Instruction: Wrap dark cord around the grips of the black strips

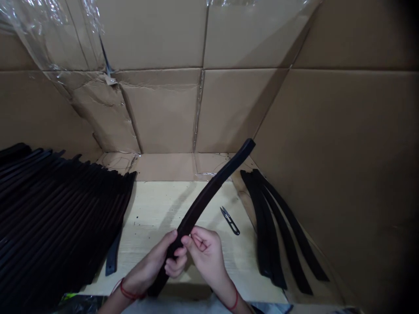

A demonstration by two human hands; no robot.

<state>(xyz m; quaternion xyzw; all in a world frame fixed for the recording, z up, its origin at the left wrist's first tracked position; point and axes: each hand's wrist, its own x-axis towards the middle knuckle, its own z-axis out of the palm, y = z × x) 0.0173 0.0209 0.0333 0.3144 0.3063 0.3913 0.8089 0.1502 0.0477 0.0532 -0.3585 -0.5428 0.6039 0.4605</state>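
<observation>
A long, curved black strap (pixel 209 192), possibly leather, rises from my hands toward the far right. My left hand (pixel 153 261) wraps around its lower part, and my right hand (pixel 204 253) pinches its edge with the fingertips. A pair of black thread snips (pixel 230 221) lies on the pale wooden table (pixel 157 209), to the right of the strap and apart from my right hand. Each of my wrists wears a thin red cord.
A large stack of black straps (pixel 65 209) covers the left side of the table. Several more black straps (pixel 278 235) lie fanned out on the right. Cardboard sheets (pixel 160 117) line the back and right sides.
</observation>
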